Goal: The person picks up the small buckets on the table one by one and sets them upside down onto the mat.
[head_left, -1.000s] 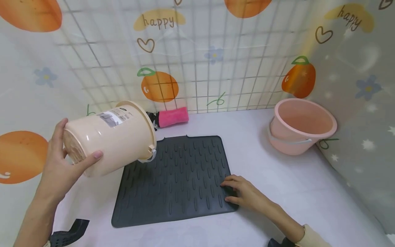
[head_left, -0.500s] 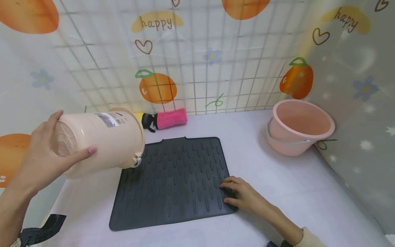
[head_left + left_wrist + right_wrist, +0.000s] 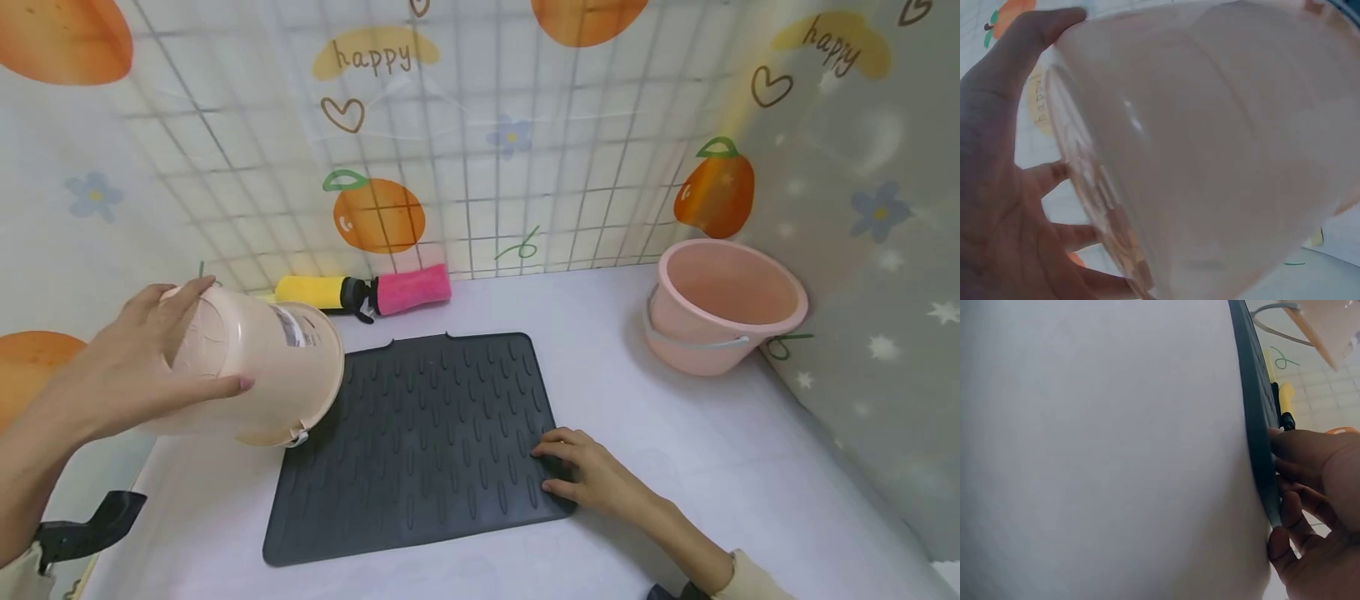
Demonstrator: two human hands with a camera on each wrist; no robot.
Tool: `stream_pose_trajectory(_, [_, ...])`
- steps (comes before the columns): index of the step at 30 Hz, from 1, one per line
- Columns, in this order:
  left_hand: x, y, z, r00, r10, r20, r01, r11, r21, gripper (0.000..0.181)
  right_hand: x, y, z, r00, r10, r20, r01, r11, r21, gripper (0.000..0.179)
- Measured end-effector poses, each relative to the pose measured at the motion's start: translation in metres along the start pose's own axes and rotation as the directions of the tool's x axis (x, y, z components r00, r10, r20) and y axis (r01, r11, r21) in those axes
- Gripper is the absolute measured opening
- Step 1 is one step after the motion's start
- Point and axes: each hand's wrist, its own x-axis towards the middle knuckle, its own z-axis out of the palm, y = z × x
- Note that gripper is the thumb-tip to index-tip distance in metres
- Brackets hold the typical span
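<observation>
In the head view my left hand grips a cream bucket by its base, thumb along the side and fingers over the bottom edge. The bucket is tipped on its side at the mat's left, its rim to the right and the inside out of sight. A printed label shows on its upper side. The left wrist view is mostly filled by the bucket's wall. My right hand rests on the right edge of a dark grey ridged mat, fingers loosely bent; the right wrist view shows its fingertips at that edge.
A pink bucket with a pale handle stands upright at the back right. Against the patterned curtain lie a yellow roll-shaped item and a pink one, both with black ends. White cloth covers the table.
The cream bucket has moved left and toward me in my left hand, its rim turning down to the front. The yellow item has come into sight. My right hand stays at the mat's edge.
</observation>
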Motion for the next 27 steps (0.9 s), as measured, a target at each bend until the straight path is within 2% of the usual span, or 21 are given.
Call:
stream_pose_trajectory(5, [0.008,0.009,0.0,0.994,0.091,0.068,-0.092,0.996,0.021,0.125,0.0,0.0,0.001,1.0,-0.01,-0.008,0.01,1.0,0.003,0.04])
stream_pose_trajectory(12, [0.016,0.015,0.012,0.984,0.165,0.067,-0.161,0.985,-0.055,0.121,-0.001,0.001,0.003,0.998,-0.045,-0.041,0.045,0.999,-0.005,0.037])
stream_pose_trajectory(19, [0.021,0.014,0.033,0.982,0.176,0.073,-0.171,0.983,-0.067,0.122,-0.001,0.001,0.004,0.999,-0.035,-0.025,0.035,0.999,0.007,0.038])
stream_pose_trajectory(27, [0.032,0.02,0.045,0.98,0.17,0.1,-0.167,0.985,-0.041,0.122,0.0,0.003,0.003,0.999,-0.016,-0.03,0.016,1.0,-0.001,0.037])
